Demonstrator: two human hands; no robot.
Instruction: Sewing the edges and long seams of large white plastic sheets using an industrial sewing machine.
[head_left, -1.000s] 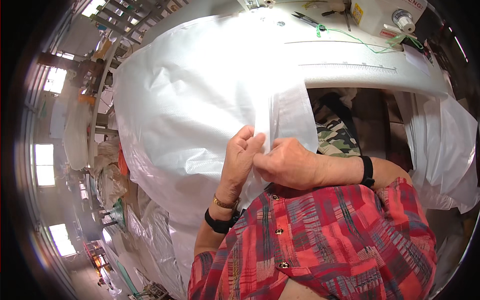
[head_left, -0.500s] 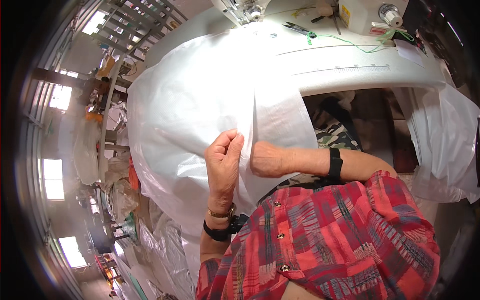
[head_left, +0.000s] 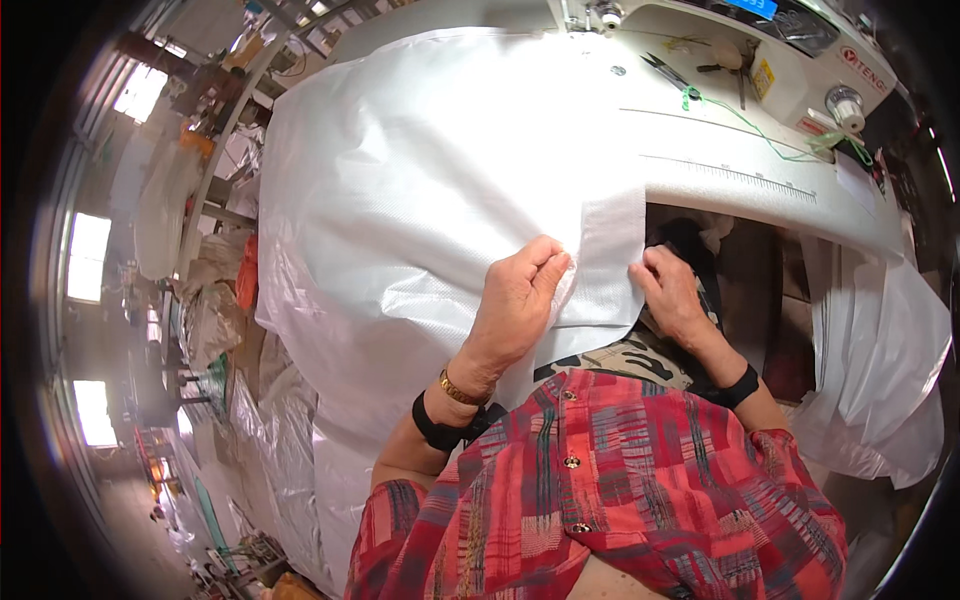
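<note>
A large white woven plastic sheet lies over the machine table and hangs down over my lap. My left hand is closed in a pinch on the sheet, thumb against the bent fingers, beside a strip of the sheet that looks folded over along the right edge. At that edge my right hand is closed too, its fingertips and thumb on the sheet's border. The far edge of the sheet reaches the brightly lit needle area of a sewing machine.
On the table to the right lie thread snips with a green cord. A printed scale runs near the table's front edge. More white sheets hang at the right. Plastic-covered goods stand at the left.
My right hand has moved right, away from my left hand, to the sheet's edge. My left hand has shifted right and slightly up. The strip at the right edge now lies flatter.
</note>
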